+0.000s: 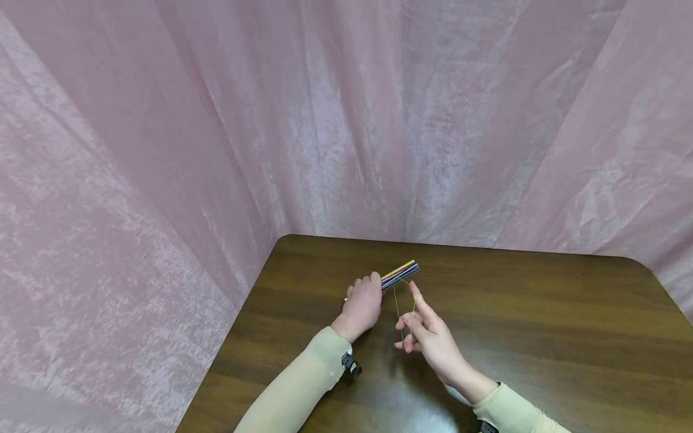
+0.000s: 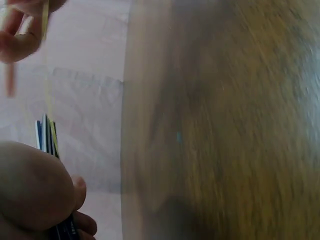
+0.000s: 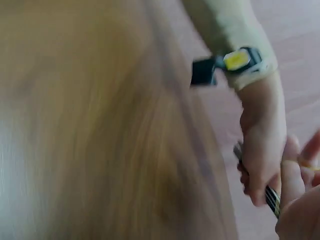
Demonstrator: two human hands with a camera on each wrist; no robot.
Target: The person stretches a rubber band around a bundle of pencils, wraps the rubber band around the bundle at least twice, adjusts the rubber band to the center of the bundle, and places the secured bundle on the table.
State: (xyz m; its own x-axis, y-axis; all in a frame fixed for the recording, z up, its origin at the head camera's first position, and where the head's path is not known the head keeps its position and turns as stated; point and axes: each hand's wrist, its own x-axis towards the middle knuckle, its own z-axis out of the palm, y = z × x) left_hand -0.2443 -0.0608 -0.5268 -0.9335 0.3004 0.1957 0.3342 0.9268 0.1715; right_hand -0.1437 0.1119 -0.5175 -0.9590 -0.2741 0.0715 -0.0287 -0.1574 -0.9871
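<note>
My left hand [image 1: 363, 305] grips a bundle of thin pencils [image 1: 399, 275], held over the table with one end sticking out past the thumb side. Yellow, red, dark blue and black show among them. A thin yellow rubber band [image 1: 397, 305] runs from the bundle to my right hand [image 1: 437, 344], whose fingers are hooked in it and stretch it into a long loop. In the left wrist view the rubber band [image 2: 48, 95] passes up from the pencil ends [image 2: 46, 132] to the right fingers. The left palm hides the bundle's middle.
The brown wooden table [image 1: 541, 313] stretches out around both hands, its far edge against a pink velvety curtain [image 1: 352, 120]. A dark wrist camera [image 1: 351, 364] is strapped over the left sleeve [image 1: 303, 379].
</note>
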